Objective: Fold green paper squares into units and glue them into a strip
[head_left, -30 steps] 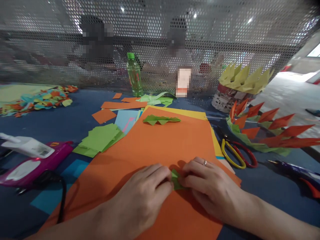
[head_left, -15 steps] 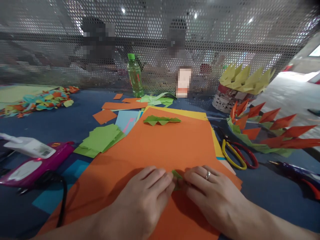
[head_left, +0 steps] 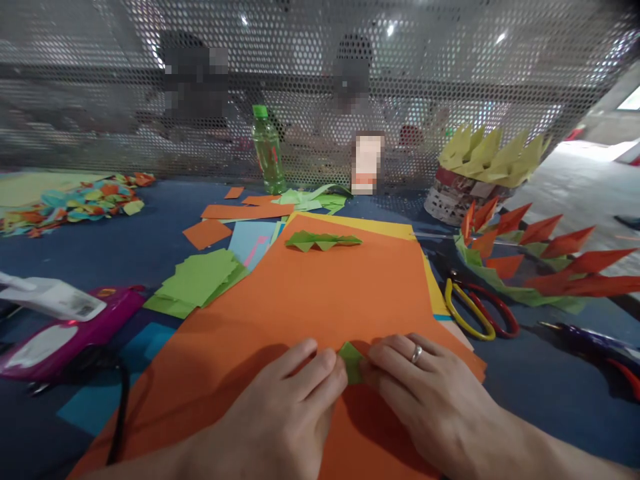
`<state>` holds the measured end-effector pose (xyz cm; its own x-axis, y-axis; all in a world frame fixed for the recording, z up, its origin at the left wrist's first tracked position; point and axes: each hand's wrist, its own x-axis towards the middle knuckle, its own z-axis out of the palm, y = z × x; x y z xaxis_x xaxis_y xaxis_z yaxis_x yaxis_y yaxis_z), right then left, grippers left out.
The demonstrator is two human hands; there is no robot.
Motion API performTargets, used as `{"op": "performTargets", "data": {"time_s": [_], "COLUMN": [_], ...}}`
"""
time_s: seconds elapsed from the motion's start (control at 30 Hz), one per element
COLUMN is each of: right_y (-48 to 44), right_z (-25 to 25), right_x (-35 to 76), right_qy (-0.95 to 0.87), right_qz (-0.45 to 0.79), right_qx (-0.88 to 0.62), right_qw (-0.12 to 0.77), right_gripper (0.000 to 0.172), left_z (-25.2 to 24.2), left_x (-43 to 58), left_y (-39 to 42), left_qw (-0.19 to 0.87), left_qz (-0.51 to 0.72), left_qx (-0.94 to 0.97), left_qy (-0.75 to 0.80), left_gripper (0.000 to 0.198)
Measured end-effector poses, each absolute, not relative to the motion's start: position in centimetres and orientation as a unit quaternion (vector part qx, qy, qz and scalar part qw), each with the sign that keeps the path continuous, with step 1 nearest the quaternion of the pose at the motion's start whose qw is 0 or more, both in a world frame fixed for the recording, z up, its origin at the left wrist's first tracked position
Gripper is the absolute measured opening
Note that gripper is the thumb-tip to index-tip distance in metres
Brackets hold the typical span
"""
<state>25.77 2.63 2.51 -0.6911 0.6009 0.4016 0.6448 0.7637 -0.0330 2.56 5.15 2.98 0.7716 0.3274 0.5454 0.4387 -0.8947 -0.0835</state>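
A small folded piece of green paper lies low on the orange sheet, between my two hands. My left hand closes its fingertips on the paper's left side. On its right side, my right hand, with a ring on one finger, pinches the paper; the thumbs are mostly hidden. Farther up the orange sheet rests a row of folded green paper points. Left of the sheet sits a stack of green paper squares.
Scissors, a glue gun and an orange-and-green paper crown lie at right, before a yellow paper crown. A magenta device with a black cable is at left. A green bottle stands by the mesh panel.
My left hand's fingers have shifted slightly left and down, so more of the green paper shows. My right hand stays nearly in place.
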Motion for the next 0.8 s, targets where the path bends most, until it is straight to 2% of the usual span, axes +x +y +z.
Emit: {"op": "performTargets", "data": {"time_s": [0.17,0.4,0.6,0.8], "right_y": [2.68,2.63,2.51,2.67], "right_z": [2.72,2.48,2.39,2.48], "right_x": [25.58,25.44,25.65,25.70], "right_qy": [-0.908,-0.907,-0.908,-0.904], "right_qz": [-0.073,-0.056,-0.029,-0.012], "right_qx": [-0.344,-0.355,-0.356,-0.369], "right_qw": [0.225,0.217,0.218,0.215], "right_gripper": [0.038,0.036,0.035,0.031], "left_z": [2.63,2.40,2.84,2.47], "left_x": [2.89,2.38,2.29,2.34], "left_y": [5.23,5.07,5.06,4.85], "left_qw": [0.119,0.124,0.075,0.054], "left_qz": [-0.301,-0.297,-0.240,-0.237], "left_qx": [-0.924,-0.922,-0.950,-0.952], "left_qy": [-0.202,-0.213,-0.186,-0.188], "left_gripper": [0.042,0.040,0.037,0.037]}}
